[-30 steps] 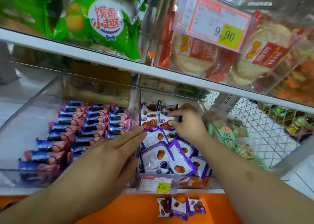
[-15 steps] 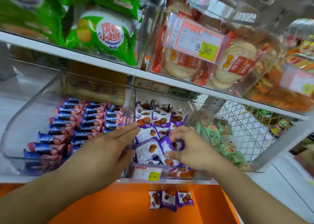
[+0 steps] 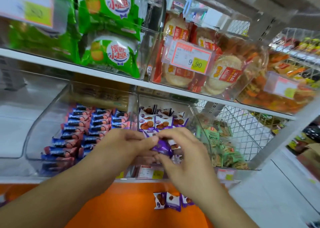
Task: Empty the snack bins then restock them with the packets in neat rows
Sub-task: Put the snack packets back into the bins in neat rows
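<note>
Pinching a crumpled purple packet [image 3: 161, 148], both hands [image 3: 174, 149] meet.

Upper shelf's got green bags [image 3: 110, 54] with a round logo on the left, then red-labelled rice crackers [image 3: 223, 73] behind a 9.90 price tag [image 3: 190, 58]. Orange snacks [image 3: 280, 96] sit further right. There's a wire basket [image 3: 242, 123] on the right and an orange ledge [image 3: 121, 203] down below.

Bright, even shop light; soft motion blur throughout, wide-angle bending at edges, glare on clear plastic.
</note>
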`<action>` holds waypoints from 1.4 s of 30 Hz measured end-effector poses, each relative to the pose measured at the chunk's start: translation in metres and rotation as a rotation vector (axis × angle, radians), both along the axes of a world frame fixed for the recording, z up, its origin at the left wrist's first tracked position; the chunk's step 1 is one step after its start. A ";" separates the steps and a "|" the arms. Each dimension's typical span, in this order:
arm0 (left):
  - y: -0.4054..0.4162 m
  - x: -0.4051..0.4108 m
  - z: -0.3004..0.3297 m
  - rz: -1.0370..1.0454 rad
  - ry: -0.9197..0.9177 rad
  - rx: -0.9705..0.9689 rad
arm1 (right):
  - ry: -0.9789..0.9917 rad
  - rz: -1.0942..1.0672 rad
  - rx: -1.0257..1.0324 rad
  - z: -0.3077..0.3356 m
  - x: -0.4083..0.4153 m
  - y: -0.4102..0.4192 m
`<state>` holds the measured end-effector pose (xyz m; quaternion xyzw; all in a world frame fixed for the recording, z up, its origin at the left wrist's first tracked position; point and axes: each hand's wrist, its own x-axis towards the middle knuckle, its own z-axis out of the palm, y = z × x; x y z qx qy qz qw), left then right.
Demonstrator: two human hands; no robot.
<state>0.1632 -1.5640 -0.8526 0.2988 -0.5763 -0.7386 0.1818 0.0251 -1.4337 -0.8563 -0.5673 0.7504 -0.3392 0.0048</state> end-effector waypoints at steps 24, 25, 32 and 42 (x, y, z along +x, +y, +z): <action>-0.001 -0.061 -0.005 -0.036 -0.336 -0.960 | 0.002 -0.338 0.094 -0.011 -0.104 0.039; -0.006 -0.077 -0.006 -0.043 -0.336 -0.981 | 0.051 -0.375 0.120 -0.017 -0.117 0.043; -0.043 -0.205 -0.038 -0.018 -0.369 -1.132 | -0.023 -0.315 0.196 -0.057 -0.152 0.058; -0.073 -0.273 -0.093 0.023 -0.506 -1.364 | -0.054 -0.285 0.149 -0.066 -0.161 0.060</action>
